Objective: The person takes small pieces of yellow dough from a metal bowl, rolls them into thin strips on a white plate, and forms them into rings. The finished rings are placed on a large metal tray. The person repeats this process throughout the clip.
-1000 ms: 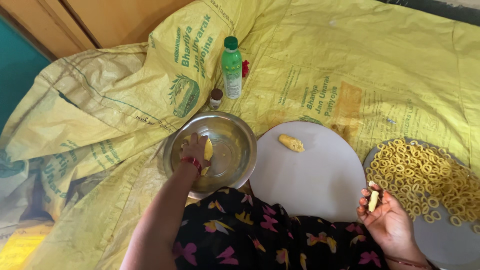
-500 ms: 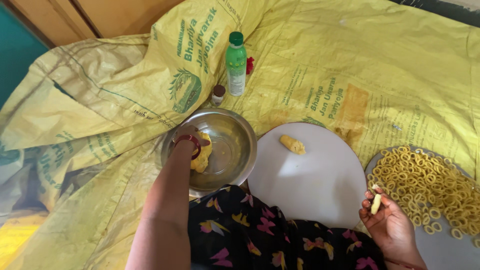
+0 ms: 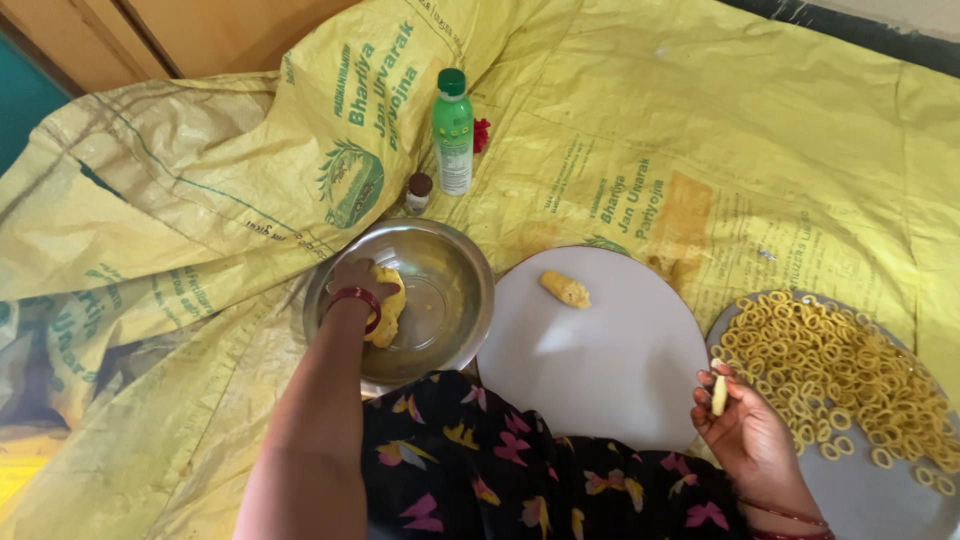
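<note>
- While the left hand [image 3: 352, 283] reaches down into the round steel bowl [image 3: 455, 270], its fingers close on the yellow dough lump [image 3: 388, 305] lying there, wrist bent downward.
- The right hand [image 3: 745, 432] hovers palm-up, pinching a small pale dough piece [image 3: 718, 393] upright beside the grey tray of yellow dough rings [image 3: 850, 365].
- The round white board [image 3: 600, 360] between them keeps another dough bit [image 3: 566, 290] within reach.

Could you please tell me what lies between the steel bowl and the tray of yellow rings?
In the head view, a round white board lies between the steel bowl and the tray, bearing one small dough piece.
</note>
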